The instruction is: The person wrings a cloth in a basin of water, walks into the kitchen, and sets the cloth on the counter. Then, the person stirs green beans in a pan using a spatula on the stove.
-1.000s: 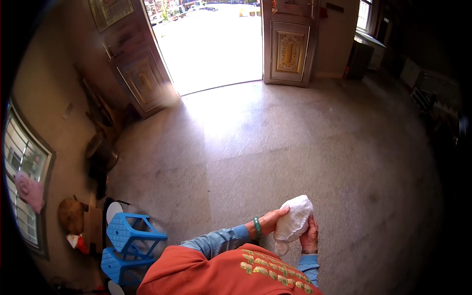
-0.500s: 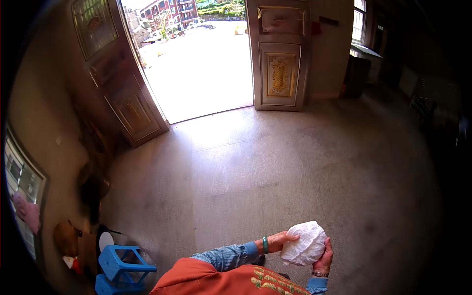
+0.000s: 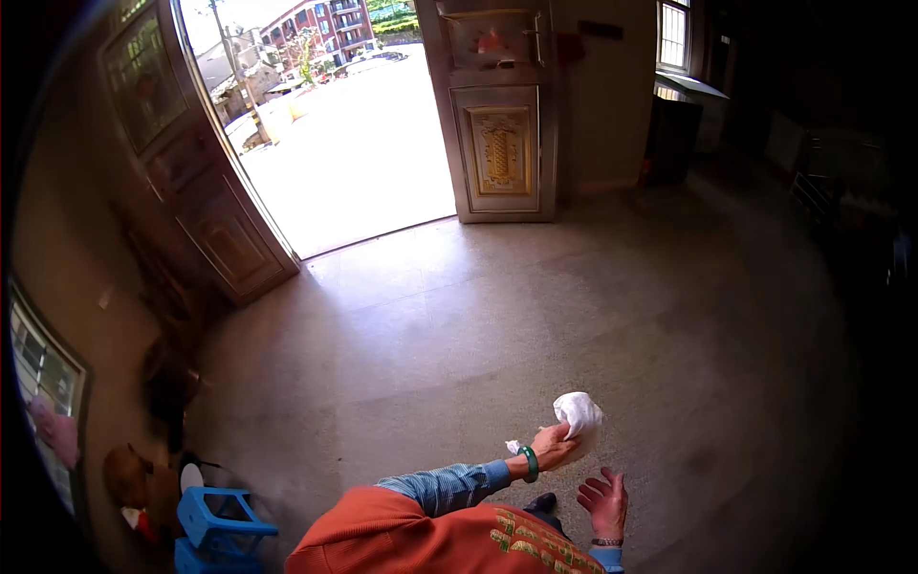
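A crumpled white cloth [image 3: 579,412] is held out in front of the body by my left hand [image 3: 553,447], which has a green bangle at the wrist. The fingers grip its lower edge, and a small white end of it shows beside the bangle. My right hand [image 3: 603,504] is off the cloth, a little below and to its right, with the fingers spread and nothing in them. A band circles the right wrist.
Blue plastic stools [image 3: 220,514] stand at the lower left, near a brown bag [image 3: 126,475]. Ahead is a doorway between an open left door [image 3: 225,230] and a right door panel [image 3: 502,153]. A dark shoe [image 3: 542,502] shows below my hands.
My right hand has let go of the white cloth and opened. The cloth, held by both hands before, now hangs bunched from my left hand. The view has turned to the right.
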